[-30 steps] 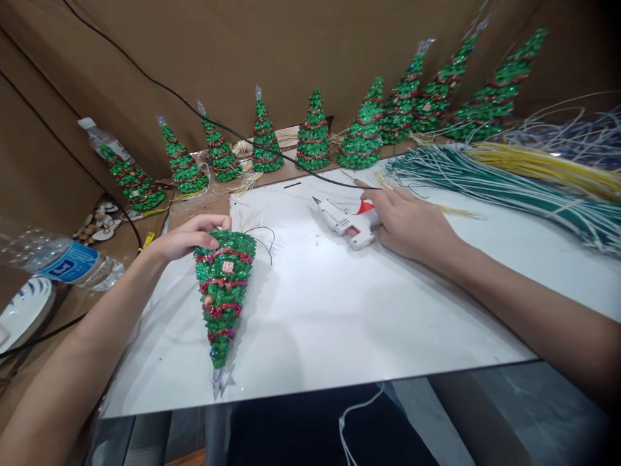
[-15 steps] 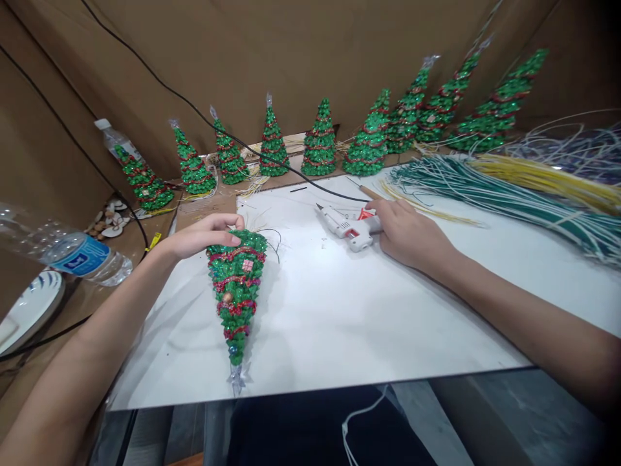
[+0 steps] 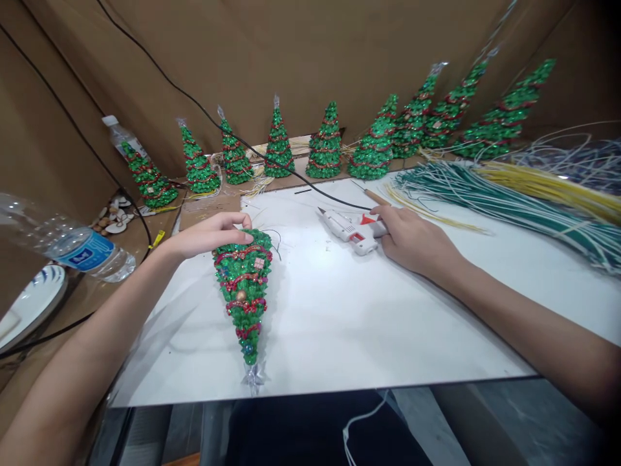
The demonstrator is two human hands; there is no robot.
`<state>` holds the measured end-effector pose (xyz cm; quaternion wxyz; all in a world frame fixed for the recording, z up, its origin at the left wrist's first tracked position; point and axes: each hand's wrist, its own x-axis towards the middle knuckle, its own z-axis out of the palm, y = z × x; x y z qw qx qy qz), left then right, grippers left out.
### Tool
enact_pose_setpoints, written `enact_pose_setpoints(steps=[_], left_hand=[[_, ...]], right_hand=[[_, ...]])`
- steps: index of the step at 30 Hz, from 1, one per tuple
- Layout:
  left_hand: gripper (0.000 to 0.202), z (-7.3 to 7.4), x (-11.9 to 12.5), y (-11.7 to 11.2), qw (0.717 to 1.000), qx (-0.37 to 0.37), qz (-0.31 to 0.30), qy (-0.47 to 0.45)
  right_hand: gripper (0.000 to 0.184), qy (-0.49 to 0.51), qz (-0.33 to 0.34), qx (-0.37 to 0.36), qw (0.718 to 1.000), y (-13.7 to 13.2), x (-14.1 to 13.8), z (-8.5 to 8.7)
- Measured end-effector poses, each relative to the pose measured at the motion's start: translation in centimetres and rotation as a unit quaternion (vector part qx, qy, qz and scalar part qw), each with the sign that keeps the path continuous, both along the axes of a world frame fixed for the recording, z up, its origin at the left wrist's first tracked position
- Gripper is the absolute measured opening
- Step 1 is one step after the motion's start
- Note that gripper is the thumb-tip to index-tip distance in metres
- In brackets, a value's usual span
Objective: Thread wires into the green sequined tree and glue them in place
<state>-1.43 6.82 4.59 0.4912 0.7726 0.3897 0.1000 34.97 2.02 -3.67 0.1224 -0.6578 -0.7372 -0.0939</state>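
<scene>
My left hand (image 3: 213,234) grips a small green tinsel Christmas tree (image 3: 247,278) by its wide base, thumb on the near side and the other fingers behind. The tree points towards me, with red garlands, small ornaments and a clear star (image 3: 253,375) at its tip near the board's front edge. My right hand (image 3: 414,241) is closed around the handle of a white hot glue gun (image 3: 343,226) with a red trigger. The gun lies on its side on the white board (image 3: 330,330), nozzle pointing left. The far fingers of both hands are partly hidden.
Several similar trees (image 3: 325,145) stand along the back. Bundles of green and white strands (image 3: 466,194) and yellow strands (image 3: 543,181) lie at right. A wooden-handled tool (image 3: 373,194) rests behind the gun. Plastic bottles (image 3: 92,251) and a plate (image 3: 46,291) are at left; a black cable (image 3: 194,100) crosses the back.
The view has shifted slightly, so the scene sits a little further right. The held tree's tip has swung slightly right. My right hand stays at the glue gun.
</scene>
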Motion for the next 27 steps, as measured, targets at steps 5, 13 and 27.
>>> enact_pose_setpoints(steps=[5, 13, 27], left_hand=[[0.031, -0.1, 0.3, -0.2, 1.0, 0.012, 0.022, 0.011], [0.032, -0.1, 0.4, -0.3, 0.999, 0.022, 0.025, 0.012], [0.033, 0.0, 0.6, -0.5, 0.999, 0.025, 0.026, 0.015]], right_hand=[[0.042, -0.004, 0.012, 0.016, 1.0, 0.1, 0.0, -0.3], [0.036, -0.026, 0.05, 0.027, 0.998, -0.2, -0.3, -0.3], [0.024, -0.007, 0.011, 0.024, 1.0, -1.8, -2.0, 1.7]])
